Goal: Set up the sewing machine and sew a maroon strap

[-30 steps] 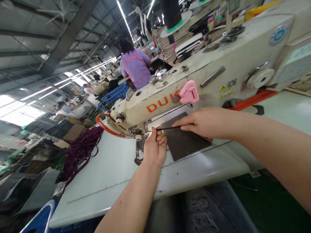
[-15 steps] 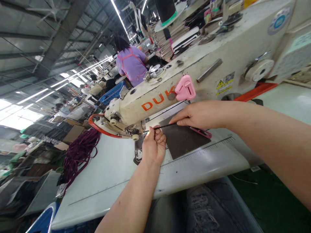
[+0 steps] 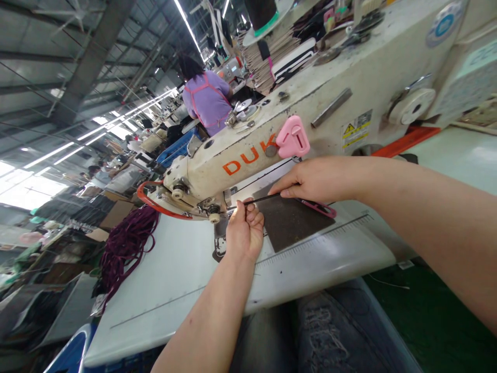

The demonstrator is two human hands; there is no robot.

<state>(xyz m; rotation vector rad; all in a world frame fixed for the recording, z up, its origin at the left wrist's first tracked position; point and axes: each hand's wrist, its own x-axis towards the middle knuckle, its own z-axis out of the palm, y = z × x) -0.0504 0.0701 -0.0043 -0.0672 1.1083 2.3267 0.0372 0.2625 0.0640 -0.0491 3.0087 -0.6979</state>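
Between my two hands a thin dark strip (image 3: pixel 261 199) is stretched taut beside the needle area of a sewing machine (image 3: pixel 248 160). My left hand (image 3: pixel 245 228) is closed, pinching the strip between thumb and fingers next to the presser foot, which it partly hides. Farther right, my right hand (image 3: pixel 306 181) grips the strip's other end with thumb and forefinger. Beneath the hands lies a flat dark plate (image 3: pixel 298 223) on the table. A pink-handled tool (image 3: pixel 318 208) rests on that plate, partly covered by my right hand.
A heap of purple strips (image 3: pixel 130 248) lies at the left of the pale sewing table (image 3: pixel 174 290), whose front edge has printed rulers. A pink cutter-like holder (image 3: pixel 293 137) is fixed on the machine arm. A person in purple (image 3: pixel 207 101) sits beyond the machine.
Both hands keep their hold on the strip almost unmoved. The whole view has shifted slightly.
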